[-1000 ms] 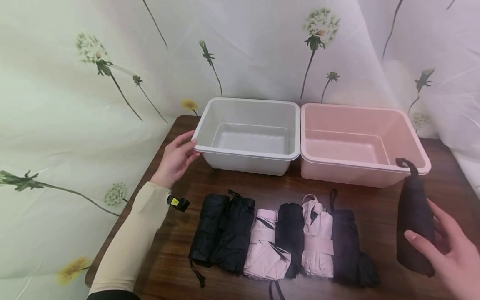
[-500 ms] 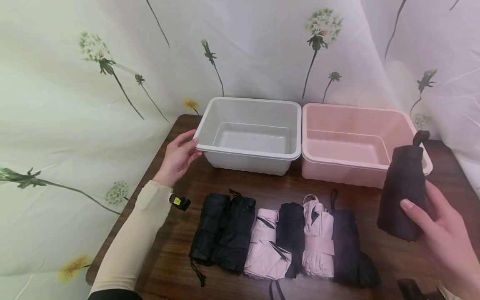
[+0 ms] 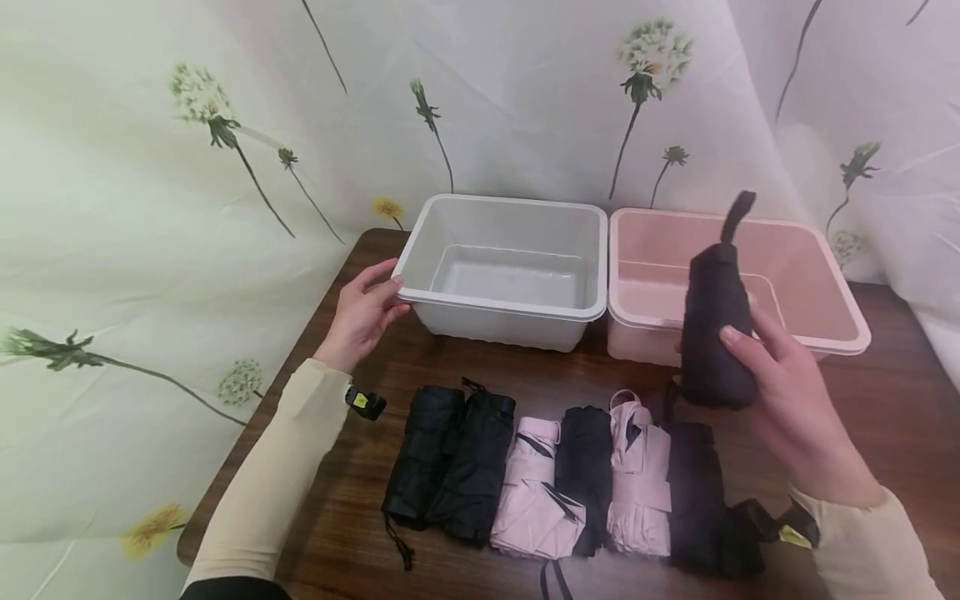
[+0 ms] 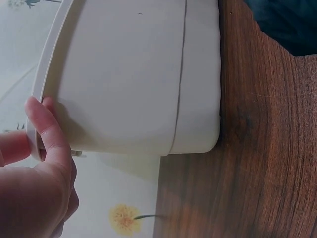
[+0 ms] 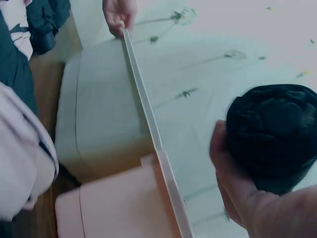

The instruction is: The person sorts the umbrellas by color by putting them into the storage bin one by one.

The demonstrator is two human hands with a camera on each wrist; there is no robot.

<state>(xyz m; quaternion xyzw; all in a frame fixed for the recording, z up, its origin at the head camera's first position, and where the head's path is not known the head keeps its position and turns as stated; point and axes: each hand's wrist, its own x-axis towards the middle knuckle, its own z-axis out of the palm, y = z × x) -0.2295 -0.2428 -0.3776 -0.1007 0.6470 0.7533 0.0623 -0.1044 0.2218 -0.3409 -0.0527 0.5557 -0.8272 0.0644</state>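
Unable to read any text, number, brand or sign in any view. Note yellow rectangular label (image 3: 362, 401) on small black wrist-mounted device (image 3: 373, 407) beside left cream fabric sleeve (image 3: 300, 425); bears marking too small to decipher. Note second yellow label (image 3: 793, 537) at right cream fabric sleeve (image 3: 870, 542); likewise unreadable. Note short dark mark (image 4: 140, 14) on off-white rectangular plastic bin (image 4: 124, 74); not identifiable as a character.
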